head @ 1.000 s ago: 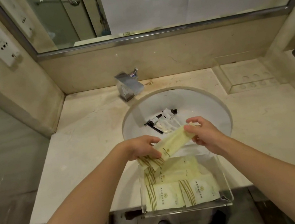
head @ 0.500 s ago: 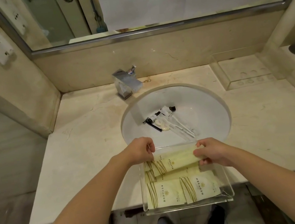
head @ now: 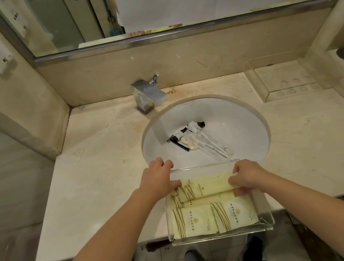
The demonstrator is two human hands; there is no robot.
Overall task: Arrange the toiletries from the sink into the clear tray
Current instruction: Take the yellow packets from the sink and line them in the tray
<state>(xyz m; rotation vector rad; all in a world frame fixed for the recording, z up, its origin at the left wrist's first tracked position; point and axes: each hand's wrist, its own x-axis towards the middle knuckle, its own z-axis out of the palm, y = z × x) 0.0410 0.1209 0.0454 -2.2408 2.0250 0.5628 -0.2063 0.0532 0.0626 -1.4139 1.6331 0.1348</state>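
Pressing down at both ends, the two hands lay a long yellow packet flat at the back of the clear tray. The left hand has its fingers bent on the packet's left end, and the right hand pinches the right end. A second ago the packet was up in the air over the sink, tipped at a slant; now it is down inside the tray and lying straight. So one more thing is almost put away, and the hands look about ready to let go. Another long packet lies just under it, and two wider yellow packets sit side by side at the front of the tray. The tray rests on the front edge of the bench, just in front of the white sink. The job is not done yet. In the sink there is a small pile: little tubes with dark caps, a small pale soap, and wrapped toothbrushes. I think these come next. A silver tap stands behind the sink.
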